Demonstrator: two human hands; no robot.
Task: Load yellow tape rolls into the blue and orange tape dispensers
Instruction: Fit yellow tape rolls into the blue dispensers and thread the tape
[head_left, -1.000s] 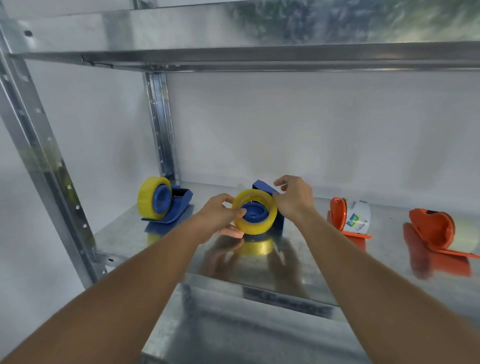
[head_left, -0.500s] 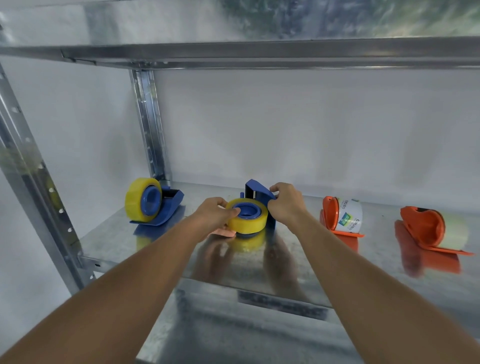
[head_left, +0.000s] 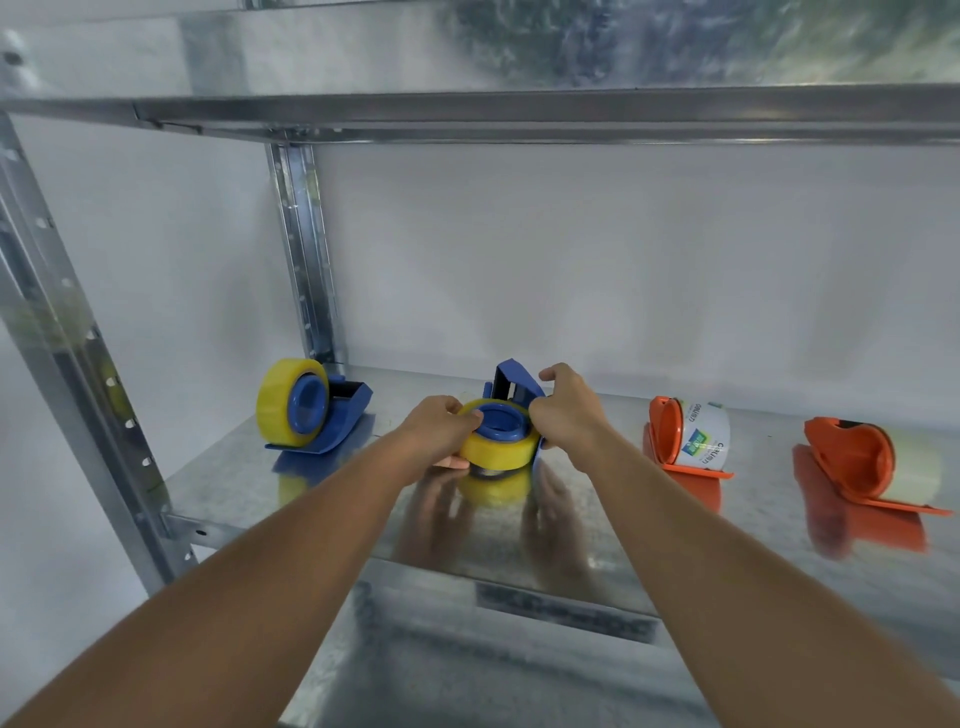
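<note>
A shiny metal shelf (head_left: 249, 483) is backed by a white wall (head_left: 571, 270). Mid-shelf, a yellow tape roll (head_left: 498, 449) on a blue dispenser (head_left: 514, 384) is clamped by the left hand (head_left: 441, 426) and right hand (head_left: 566, 410). The front edge is left bare.

Both hands (head_left: 498, 426) hold a yellow-rolled blue dispenser (head_left: 506, 415) on the shelf (head_left: 597, 525).

Metal shelf (head_left: 291, 499) w/ 2 blue dispensers (head_left: 332, 415) (head_left: 511, 382), 2 orange ones (head_left: 675, 436) (head_left: 852, 457).
</note>
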